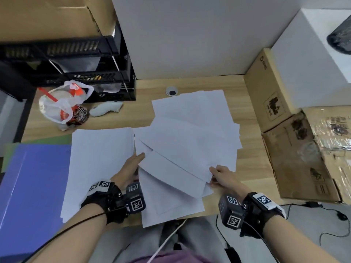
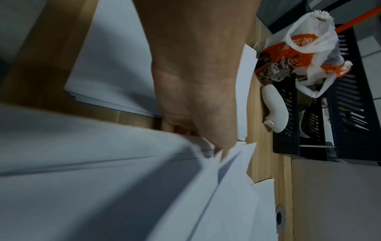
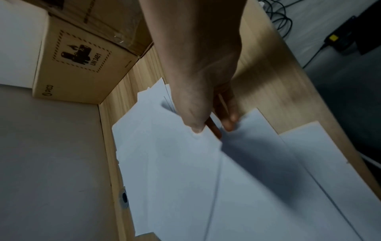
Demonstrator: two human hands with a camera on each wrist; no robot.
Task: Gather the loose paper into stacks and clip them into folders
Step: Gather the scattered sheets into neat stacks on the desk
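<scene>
Loose white sheets (image 1: 190,133) lie fanned across the middle of the wooden desk (image 1: 144,111). One sheet (image 1: 174,168) on top is raised off the pile between both hands. My left hand (image 1: 136,162) holds its left edge, thumb on top, fingers hidden beneath; in the left wrist view several sheet corners (image 2: 208,150) bunch against that hand (image 2: 206,140). My right hand (image 1: 213,175) pinches the sheet's right corner, thumb above and fingers below (image 3: 212,127). A squared paper stack (image 1: 98,164) lies left of the pile, partly on a blue folder (image 1: 34,186).
A plastic bag with a drink cup (image 1: 62,105), a white controller (image 1: 106,109) and black stacked trays (image 1: 76,69) fill the back left. Cardboard boxes (image 1: 269,95) line the right side. A cable grommet (image 1: 171,91) sits at the back; cables (image 1: 332,211) hang past the right front edge.
</scene>
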